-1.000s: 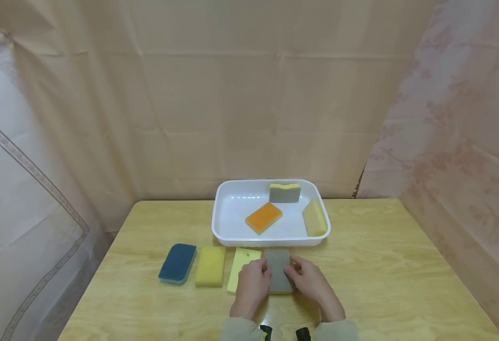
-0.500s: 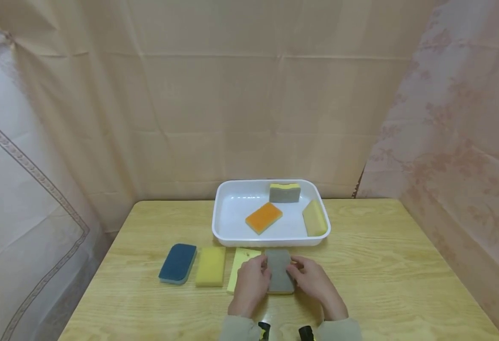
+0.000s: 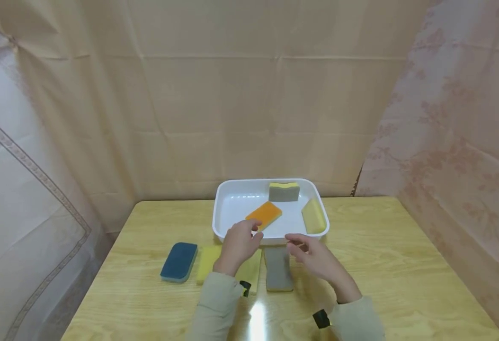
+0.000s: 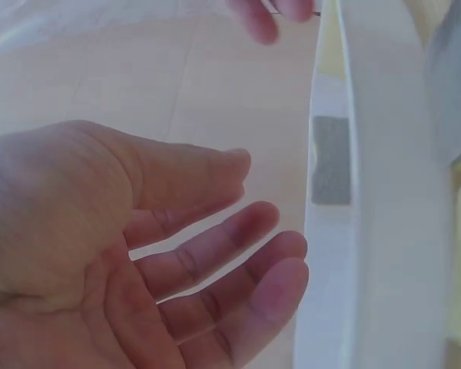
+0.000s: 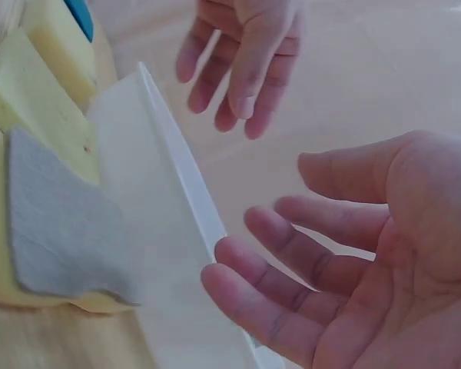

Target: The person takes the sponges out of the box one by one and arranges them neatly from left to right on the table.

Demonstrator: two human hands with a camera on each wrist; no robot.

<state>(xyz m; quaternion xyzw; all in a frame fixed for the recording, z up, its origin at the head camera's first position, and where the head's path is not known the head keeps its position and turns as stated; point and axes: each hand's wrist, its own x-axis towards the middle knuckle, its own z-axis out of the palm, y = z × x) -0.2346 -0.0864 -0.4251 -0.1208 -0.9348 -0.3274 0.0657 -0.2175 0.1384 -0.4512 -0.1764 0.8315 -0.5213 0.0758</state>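
Note:
My left hand (image 3: 237,244) is in the air over the front left part of the white tray (image 3: 232,235), its fingertips in front of the orange sponge (image 3: 268,212). My right hand (image 3: 315,255) hovers by the tray's front edge, right of the grey-topped sponge (image 3: 278,270), which lies on the table. Both hands have loosely bent fingers and hold nothing; the left wrist view shows the left palm (image 4: 77,292) bare, the right wrist view the right palm (image 5: 422,284). A pale yellow sponge (image 3: 251,270) and a yellow sponge (image 3: 207,260) are partly hidden by my left arm.
A dark blue sponge (image 3: 179,262) lies at the left of the row. Inside the tray, a grey and yellow sponge (image 3: 284,192) stands at the back and a pale yellow sponge (image 3: 314,217) leans at the right wall. Beige cloth (image 3: 249,113) hangs behind the table.
Both hands have let go of the grey-topped sponge and moved up towards the tray, the left one also leftwards. The sponge stays on the table.

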